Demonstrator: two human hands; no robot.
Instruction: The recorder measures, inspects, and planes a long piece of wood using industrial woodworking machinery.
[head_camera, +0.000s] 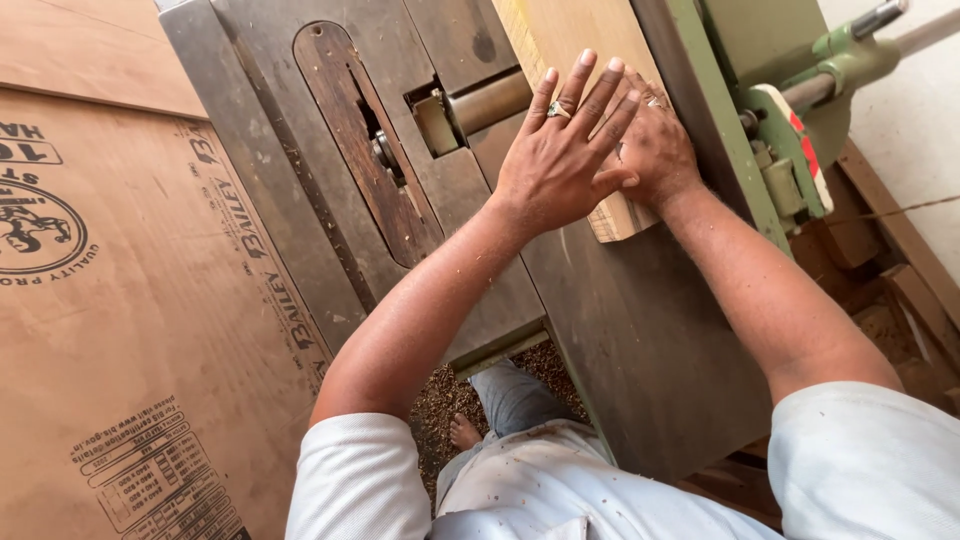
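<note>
A pale wooden board (570, 40) lies flat on the grey metal table (640, 330) of a woodworking machine, running away from me along a green fence (715, 120). My left hand (560, 160), wearing a ring, presses flat on the board's near end with fingers spread. My right hand (655, 150) lies partly under it, also pressing on the board close to the fence. Left of the board, a roller-shaped cutter (490, 103) shows in the gap between the table halves.
A slotted wooden insert (365, 140) sits in the machine's left table. Large brown plywood sheets (120, 330) with printed marks lie at the left. Wood offcuts (900, 300) pile up at the right. Sawdust (450, 400) covers the floor by my bare foot (463, 432).
</note>
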